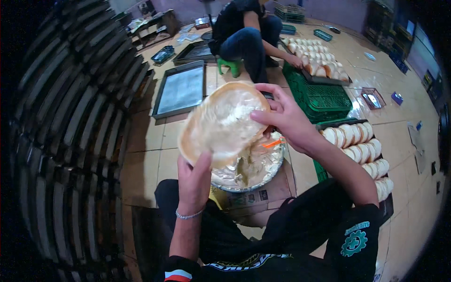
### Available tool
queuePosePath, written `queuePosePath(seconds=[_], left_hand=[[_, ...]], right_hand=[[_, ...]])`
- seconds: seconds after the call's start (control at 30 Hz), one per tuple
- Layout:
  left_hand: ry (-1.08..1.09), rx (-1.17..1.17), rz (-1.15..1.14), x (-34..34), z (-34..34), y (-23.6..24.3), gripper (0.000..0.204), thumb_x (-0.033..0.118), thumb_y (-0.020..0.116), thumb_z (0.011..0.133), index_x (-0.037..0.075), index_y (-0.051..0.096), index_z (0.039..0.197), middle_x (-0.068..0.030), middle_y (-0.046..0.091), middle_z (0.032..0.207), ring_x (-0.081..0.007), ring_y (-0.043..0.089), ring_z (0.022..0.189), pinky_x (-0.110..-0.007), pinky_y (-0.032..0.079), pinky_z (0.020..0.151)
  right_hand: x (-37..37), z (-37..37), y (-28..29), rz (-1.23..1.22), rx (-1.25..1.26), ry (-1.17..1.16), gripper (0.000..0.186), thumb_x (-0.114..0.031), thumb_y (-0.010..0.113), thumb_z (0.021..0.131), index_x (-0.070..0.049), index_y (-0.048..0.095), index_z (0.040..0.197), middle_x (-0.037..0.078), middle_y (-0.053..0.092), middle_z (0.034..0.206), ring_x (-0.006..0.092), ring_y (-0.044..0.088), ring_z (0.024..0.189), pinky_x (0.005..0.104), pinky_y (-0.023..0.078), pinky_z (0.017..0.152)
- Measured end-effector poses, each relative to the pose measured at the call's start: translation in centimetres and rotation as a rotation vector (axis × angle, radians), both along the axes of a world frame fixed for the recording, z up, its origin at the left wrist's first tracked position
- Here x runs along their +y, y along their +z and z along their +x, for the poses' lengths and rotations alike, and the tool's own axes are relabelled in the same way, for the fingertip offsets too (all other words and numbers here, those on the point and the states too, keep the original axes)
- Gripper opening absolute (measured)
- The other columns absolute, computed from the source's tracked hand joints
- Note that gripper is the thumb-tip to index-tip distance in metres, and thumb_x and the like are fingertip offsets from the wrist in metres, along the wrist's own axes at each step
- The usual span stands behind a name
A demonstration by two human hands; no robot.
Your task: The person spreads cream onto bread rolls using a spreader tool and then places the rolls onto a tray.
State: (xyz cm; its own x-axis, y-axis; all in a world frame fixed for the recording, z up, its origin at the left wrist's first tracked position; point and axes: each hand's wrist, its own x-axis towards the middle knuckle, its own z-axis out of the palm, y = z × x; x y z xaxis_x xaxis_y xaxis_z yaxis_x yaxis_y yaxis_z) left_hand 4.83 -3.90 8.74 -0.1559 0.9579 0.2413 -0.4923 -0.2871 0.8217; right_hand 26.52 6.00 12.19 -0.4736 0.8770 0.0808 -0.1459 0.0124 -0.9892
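Observation:
Between my hands is a split bread bun (221,124), opened out flat, with a pale cream-like layer on its inner face and a browned rim. My left hand (193,181) grips its lower near edge, thumb on the inner face. My right hand (284,115) pinches the right edge, thumb in front and fingers behind. The bun is tilted and partly blurred. Below it, a round basin (256,189) of pale cream (260,167) stands between my legs, its far part hidden by the bun. An orange strip (273,143), perhaps a tool handle, lies on the cream.
Trays of buns (359,145) lie at my right, beside green crates (324,101). Farther off, a person (249,35) sits on a green stool (229,67), one hand at another bun tray (314,54). A metal tray (181,89) lies ahead; dark stacked racks (70,141) stand left.

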Motion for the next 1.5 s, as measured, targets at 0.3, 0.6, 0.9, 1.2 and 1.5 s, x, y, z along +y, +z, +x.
queuePosePath(seconds=[0.3, 0.6, 0.9, 1.2, 1.5], left_hand=[[-0.343, -0.010, -0.400, 0.8, -0.4, -3.9, 0.045, 0.008, 0.059, 0.095, -0.005, 0.045, 0.136, -0.0150, 0.062, 0.124, -0.0221, 0.065, 0.110, -0.035, 0.053, 0.095], [-0.199, -0.166, -0.338, 1.8, 0.5, -5.2, 0.040, 0.004, 0.051, 0.098, -0.001, 0.040, 0.137, -0.0168, 0.055, 0.133, -0.0260, 0.060, 0.117, -0.039, 0.053, 0.099], [-0.030, -0.131, -0.435, 1.5, 0.2, -6.3, 0.060, -0.007, 0.056, 0.089, 0.006, 0.035, 0.144, -0.0166, 0.052, 0.135, -0.0292, 0.057, 0.121, -0.040, 0.054, 0.097], [-0.118, -0.255, -0.328, 1.7, 0.6, -7.3, 0.054, 0.001, 0.054, 0.094, 0.009, 0.037, 0.144, -0.0117, 0.052, 0.135, -0.0237, 0.056, 0.122, -0.036, 0.051, 0.101], [-0.028, -0.101, -0.187, 2.1, 2.5, -7.0, 0.056, 0.002, 0.066, 0.091, 0.001, 0.040, 0.140, -0.0113, 0.056, 0.130, -0.0177, 0.057, 0.119, -0.032, 0.050, 0.100]], right_hand=[[0.5, 0.9, -2.4, 0.198, -0.104, 0.148, 0.062, -0.012, 0.068, 0.091, -0.008, 0.038, 0.145, 0.011, 0.063, 0.118, 0.0142, 0.062, 0.104, 0.0292, 0.052, 0.090], [-1.6, 1.9, -4.2, 0.947, -0.654, 0.229, 0.066, -0.010, 0.073, 0.079, -0.030, 0.052, 0.139, 0.014, 0.053, 0.124, 0.0300, 0.063, 0.104, 0.0373, 0.053, 0.087], [0.7, -0.6, -8.7, 0.703, -0.210, 0.198, 0.033, -0.006, 0.082, 0.068, -0.013, 0.075, 0.100, 0.013, 0.052, 0.123, 0.0287, 0.055, 0.115, 0.0365, 0.045, 0.099], [1.0, -0.3, -9.5, 0.407, -0.161, 0.177, 0.024, -0.019, 0.078, 0.084, -0.004, 0.075, 0.101, 0.004, 0.058, 0.111, 0.0121, 0.056, 0.102, 0.0286, 0.048, 0.084], [0.6, -1.7, -8.8, -0.013, -0.108, 0.057, 0.029, -0.024, 0.071, 0.092, 0.000, 0.068, 0.109, -0.001, 0.063, 0.086, 0.0034, 0.058, 0.069, 0.0197, 0.048, 0.057]])
